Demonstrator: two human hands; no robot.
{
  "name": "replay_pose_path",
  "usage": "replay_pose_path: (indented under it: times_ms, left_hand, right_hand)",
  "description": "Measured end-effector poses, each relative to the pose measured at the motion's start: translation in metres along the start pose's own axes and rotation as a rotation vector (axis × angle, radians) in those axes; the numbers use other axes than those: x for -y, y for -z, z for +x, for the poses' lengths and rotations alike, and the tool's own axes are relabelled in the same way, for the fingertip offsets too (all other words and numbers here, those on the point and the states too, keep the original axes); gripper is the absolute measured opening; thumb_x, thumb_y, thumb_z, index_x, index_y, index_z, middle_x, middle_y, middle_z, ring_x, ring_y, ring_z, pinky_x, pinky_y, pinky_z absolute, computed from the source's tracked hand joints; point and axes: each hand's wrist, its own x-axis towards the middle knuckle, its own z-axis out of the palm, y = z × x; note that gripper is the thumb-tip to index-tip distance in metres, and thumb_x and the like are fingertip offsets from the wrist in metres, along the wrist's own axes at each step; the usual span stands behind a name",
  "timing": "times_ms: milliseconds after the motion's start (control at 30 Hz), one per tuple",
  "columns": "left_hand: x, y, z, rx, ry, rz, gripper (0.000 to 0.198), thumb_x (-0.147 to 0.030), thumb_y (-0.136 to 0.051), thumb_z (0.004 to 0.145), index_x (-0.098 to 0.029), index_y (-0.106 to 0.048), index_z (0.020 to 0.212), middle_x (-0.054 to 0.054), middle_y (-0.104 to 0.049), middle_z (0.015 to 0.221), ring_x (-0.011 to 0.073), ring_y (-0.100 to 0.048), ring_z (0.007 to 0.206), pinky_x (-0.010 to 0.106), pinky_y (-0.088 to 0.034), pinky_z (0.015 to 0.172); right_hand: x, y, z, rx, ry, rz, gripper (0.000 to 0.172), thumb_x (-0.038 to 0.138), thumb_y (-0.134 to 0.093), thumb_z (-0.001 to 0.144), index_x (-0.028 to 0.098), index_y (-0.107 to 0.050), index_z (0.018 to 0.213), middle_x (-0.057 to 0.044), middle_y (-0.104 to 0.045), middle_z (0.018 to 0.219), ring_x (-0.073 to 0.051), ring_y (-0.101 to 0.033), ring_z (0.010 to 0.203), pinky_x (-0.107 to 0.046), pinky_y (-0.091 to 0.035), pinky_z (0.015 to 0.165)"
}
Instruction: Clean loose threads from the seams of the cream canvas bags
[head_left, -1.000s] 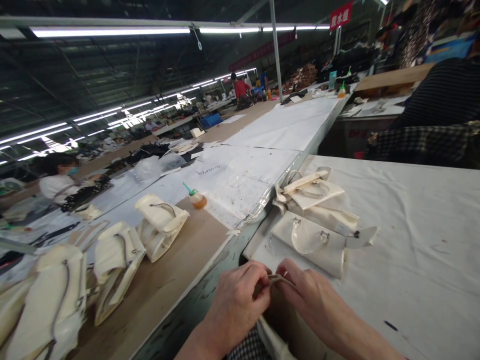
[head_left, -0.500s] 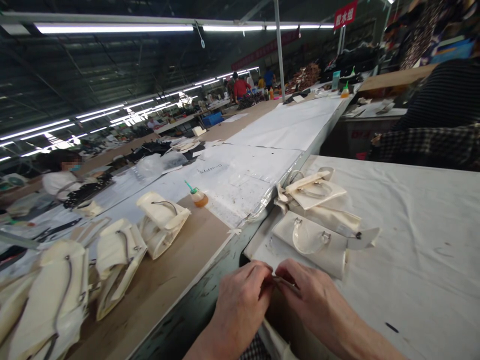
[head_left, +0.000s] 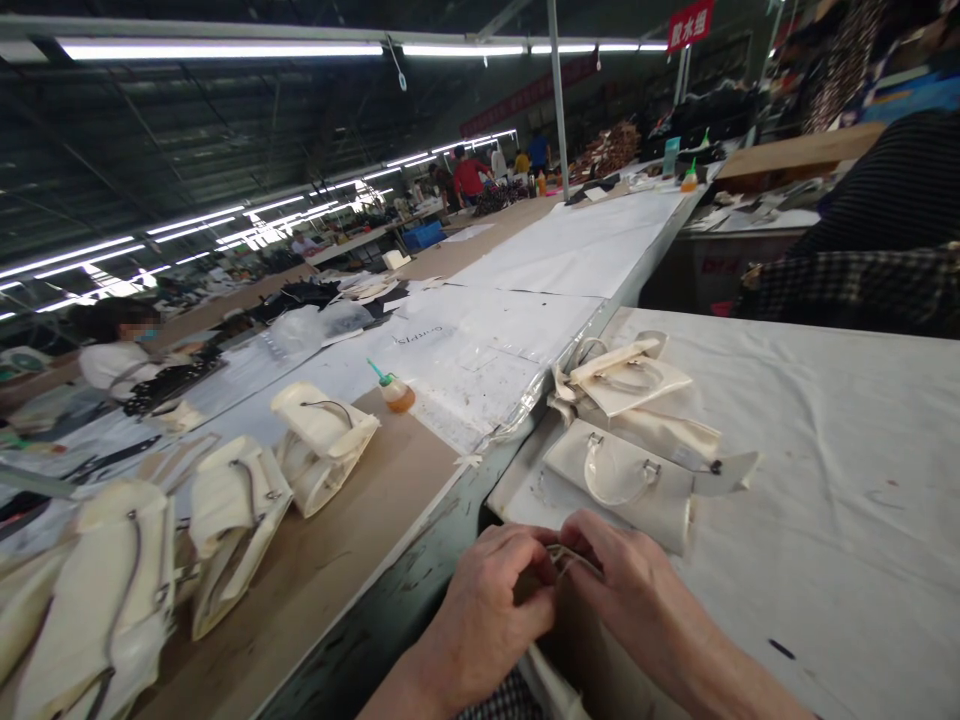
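My left hand (head_left: 491, 600) and my right hand (head_left: 637, 600) meet at the near edge of the white-covered table. Between them the fingers pinch the upper edge of a cream bag (head_left: 589, 640), whose shaded tan side hangs below toward my lap. Both hands are closed on that edge, and the fingertips partly hide it. Just beyond lies a cream handbag (head_left: 619, 490) with a looped handle and metal fittings. Behind it a second cream handbag (head_left: 630, 380) rests on its side.
Several cream bag bodies with zippers (head_left: 240, 510) stand on the brown board (head_left: 352, 560) at left. A glue bottle (head_left: 396, 393) with a green nozzle stands behind them. A raised table edge (head_left: 450, 530) runs between both worktops. Co-workers sit and stand farther off.
My left thumb and fingers have spread slightly, and more of the bag's edge shows between the hands. The bags on the tables stay where they were.
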Motion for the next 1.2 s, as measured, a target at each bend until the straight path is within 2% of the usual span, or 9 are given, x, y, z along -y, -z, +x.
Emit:
replay_pose_path:
  times_ms: [67,167,233,300,500,667,800,1000,1200]
  left_hand:
    - [-0.0028,0.0015,0.0001,0.012,0.037,-0.025,0.022,0.001,-0.062,0.075,-0.02,-0.059,0.077,-0.002,-0.07,0.114,0.0164,-0.061,0.108,0.024,-0.042,0.095]
    - [-0.007,0.0038,0.0004,0.004,0.129,-0.063,0.023,-0.005,-0.064,0.079,-0.022,-0.063,0.095,-0.003,-0.07,0.108,0.0153,-0.063,0.103,0.023,-0.044,0.092]
    - [-0.0083,0.0048,0.0,-0.009,0.17,-0.08,0.033,-0.007,-0.067,0.079,-0.024,-0.062,0.108,-0.003,-0.07,0.105,0.0147,-0.064,0.099,0.022,-0.045,0.09]
    - [-0.0076,0.0048,-0.0011,-0.029,0.169,-0.049,0.038,-0.006,-0.067,0.079,-0.024,-0.061,0.111,-0.004,-0.069,0.103,0.0146,-0.064,0.098,0.022,-0.046,0.088]
    - [-0.0003,0.001,-0.0045,-0.092,0.035,0.193,0.024,-0.001,-0.061,0.083,-0.021,-0.063,0.098,0.0,-0.069,0.098,0.0188,-0.066,0.089,0.028,-0.049,0.079]
    - [0.0012,-0.0008,-0.0051,-0.127,-0.046,0.31,0.021,0.001,-0.06,0.082,-0.019,-0.061,0.086,0.002,-0.07,0.095,0.0211,-0.068,0.085,0.03,-0.051,0.074]
    - [0.001,-0.0011,-0.0043,-0.14,-0.105,0.306,0.021,0.002,-0.059,0.079,-0.019,-0.06,0.08,0.001,-0.07,0.092,0.0198,-0.068,0.083,0.028,-0.051,0.072]
    - [0.0014,-0.0026,-0.0033,-0.154,-0.154,0.18,0.024,0.005,-0.06,0.071,-0.019,-0.057,0.076,0.0,-0.071,0.093,0.0165,-0.067,0.083,0.025,-0.05,0.074]
    - [-0.0012,-0.0045,-0.0068,-0.14,-0.159,0.164,0.023,0.002,-0.057,0.072,-0.02,-0.058,0.078,0.001,-0.073,0.1,0.0181,-0.069,0.088,0.026,-0.052,0.076]
  right_hand:
    - [0.0012,0.0029,0.0,0.019,0.017,0.023,0.011,0.012,-0.048,0.083,0.021,-0.054,0.087,-0.001,-0.071,0.081,-0.02,-0.066,0.07,-0.029,-0.043,0.062]
    - [0.0029,0.0059,-0.0005,0.046,0.046,0.057,0.013,0.011,-0.049,0.085,0.022,-0.055,0.09,-0.001,-0.072,0.088,-0.019,-0.068,0.076,-0.029,-0.044,0.065]
    - [0.0036,0.0059,-0.0008,0.043,0.049,0.046,0.009,0.013,-0.052,0.087,0.021,-0.054,0.089,0.0,-0.072,0.084,-0.019,-0.067,0.072,-0.028,-0.043,0.063]
    - [0.0041,0.0049,-0.0009,0.035,0.055,0.027,0.006,0.016,-0.052,0.089,0.022,-0.054,0.088,0.0,-0.07,0.081,-0.018,-0.066,0.068,-0.028,-0.041,0.06]
    - [0.0053,0.0049,-0.0004,0.072,0.081,0.022,0.012,0.014,-0.047,0.092,0.023,-0.055,0.096,-0.001,-0.071,0.088,-0.02,-0.068,0.075,-0.03,-0.047,0.065]
    - [0.0046,0.0063,0.0005,0.042,0.145,-0.006,0.013,0.014,-0.047,0.09,0.023,-0.055,0.094,-0.001,-0.07,0.085,-0.021,-0.069,0.072,-0.03,-0.047,0.062]
    - [0.0046,0.0068,-0.0001,0.032,0.155,0.001,0.011,0.016,-0.044,0.09,0.022,-0.053,0.091,-0.001,-0.068,0.082,-0.02,-0.067,0.068,-0.03,-0.046,0.059]
    - [0.0028,0.0048,-0.0039,-0.008,0.146,0.003,0.009,0.015,-0.045,0.087,0.022,-0.05,0.085,-0.001,-0.067,0.076,-0.019,-0.065,0.064,-0.029,-0.044,0.056]
    - [0.0025,0.0023,-0.0052,-0.009,0.085,0.0,0.012,0.013,-0.045,0.086,0.022,-0.05,0.088,-0.001,-0.068,0.081,-0.019,-0.067,0.069,-0.028,-0.048,0.06]
